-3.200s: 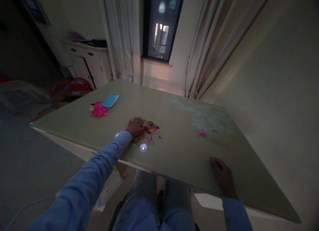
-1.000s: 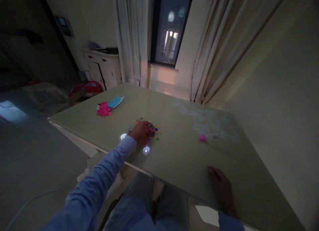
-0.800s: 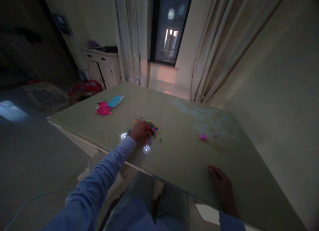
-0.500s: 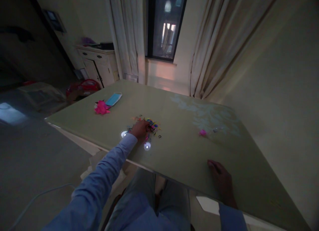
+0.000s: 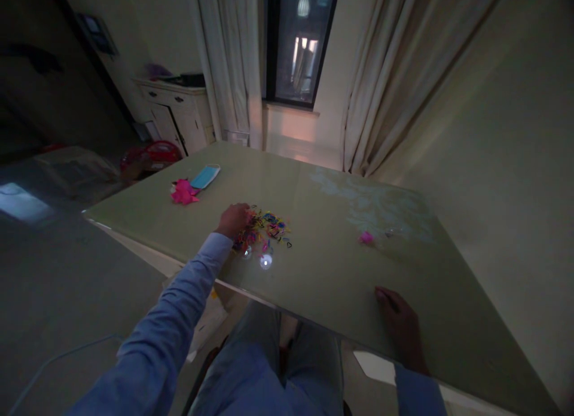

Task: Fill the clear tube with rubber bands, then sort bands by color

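A loose heap of small coloured rubber bands [image 5: 271,223] lies spread on the pale green table, some of them shaped like hearts. My left hand [image 5: 234,220] rests at the heap's left edge, back of the hand up. Its fingers are bent and pressed together, and their tips are partly hidden against the bands; whether a band is pinched there I cannot make out. My right hand [image 5: 400,320] lies on its side near the table's front edge, fingers curled in, apart from everything else on the table. Nothing shows in it.
A pink crumpled piece [image 5: 183,192] and a blue face mask [image 5: 205,177] lie at the table's far left. Right of the heap sit a small pink item [image 5: 366,238] and a clear plastic scrap [image 5: 390,232]. Light glares on the tabletop [image 5: 266,262] below the heap.
My left hand has moved left from the middle of the heap to its left edge, uncovering more of the coloured bands. The right hand has stayed in place.
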`<action>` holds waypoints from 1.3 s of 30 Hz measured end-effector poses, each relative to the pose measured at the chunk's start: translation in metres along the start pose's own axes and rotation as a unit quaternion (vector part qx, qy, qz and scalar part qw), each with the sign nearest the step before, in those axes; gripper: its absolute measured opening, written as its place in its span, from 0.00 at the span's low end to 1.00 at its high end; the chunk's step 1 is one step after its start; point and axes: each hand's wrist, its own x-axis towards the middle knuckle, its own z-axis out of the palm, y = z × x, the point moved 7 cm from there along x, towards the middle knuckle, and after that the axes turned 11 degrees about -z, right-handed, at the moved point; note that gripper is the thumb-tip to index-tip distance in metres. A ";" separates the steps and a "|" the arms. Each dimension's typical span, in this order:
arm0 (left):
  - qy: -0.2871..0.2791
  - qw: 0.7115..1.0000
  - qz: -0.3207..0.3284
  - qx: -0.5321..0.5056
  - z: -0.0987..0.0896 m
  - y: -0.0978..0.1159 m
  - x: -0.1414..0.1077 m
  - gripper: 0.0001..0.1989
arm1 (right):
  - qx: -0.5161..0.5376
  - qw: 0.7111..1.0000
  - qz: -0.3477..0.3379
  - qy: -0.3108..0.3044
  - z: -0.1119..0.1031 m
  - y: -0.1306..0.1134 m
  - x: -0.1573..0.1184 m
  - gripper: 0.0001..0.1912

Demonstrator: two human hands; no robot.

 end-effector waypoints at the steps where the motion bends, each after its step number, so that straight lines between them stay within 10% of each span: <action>1: 0.000 1.000 -0.005 -0.003 -0.001 -0.003 0.001 0.18 | -0.001 1.000 0.002 -0.001 0.000 -0.001 0.000 0.24; 14: -0.044 0.984 0.103 -0.135 0.011 0.021 -0.005 0.18 | -0.016 1.000 0.022 -0.008 -0.001 0.000 0.000 0.26; 27: -0.074 0.971 0.153 -0.169 0.018 -0.031 -0.051 0.29 | -0.036 0.999 0.027 -0.018 -0.003 0.010 0.002 0.25; 39: 0.009 0.982 -0.004 -0.187 0.008 -0.068 -0.047 0.17 | -0.056 0.998 0.029 -0.007 -0.005 0.007 0.003 0.26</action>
